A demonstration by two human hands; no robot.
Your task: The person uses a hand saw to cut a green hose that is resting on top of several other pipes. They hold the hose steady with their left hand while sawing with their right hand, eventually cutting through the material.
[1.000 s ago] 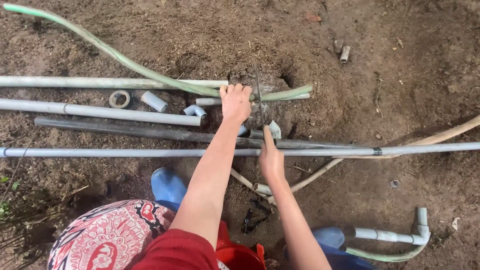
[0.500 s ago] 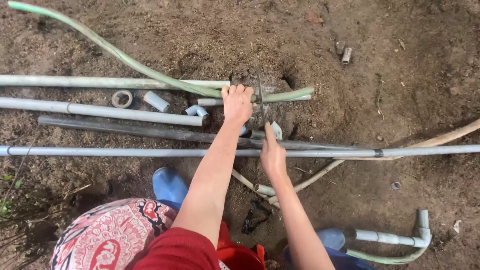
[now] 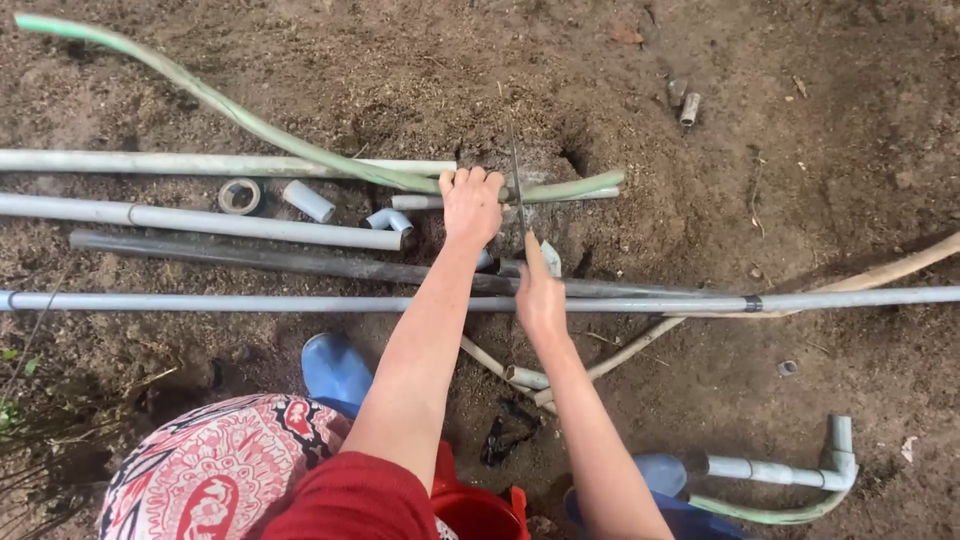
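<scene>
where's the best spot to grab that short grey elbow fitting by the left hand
Likely pinch the elbow fitting from above across one straight leg: it lies flat on the soil, bend up, wedged between long pipes, so the sides offer little room. The left hand is nearest.

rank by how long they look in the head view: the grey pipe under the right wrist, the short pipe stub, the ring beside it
1. grey pipe
2. short pipe stub
3. ring, only slightly smaller than the stub

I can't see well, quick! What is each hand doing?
Left hand: shut on the short grey pipe, pressing it down.
Right hand: shut on the thin saw blade.
</scene>
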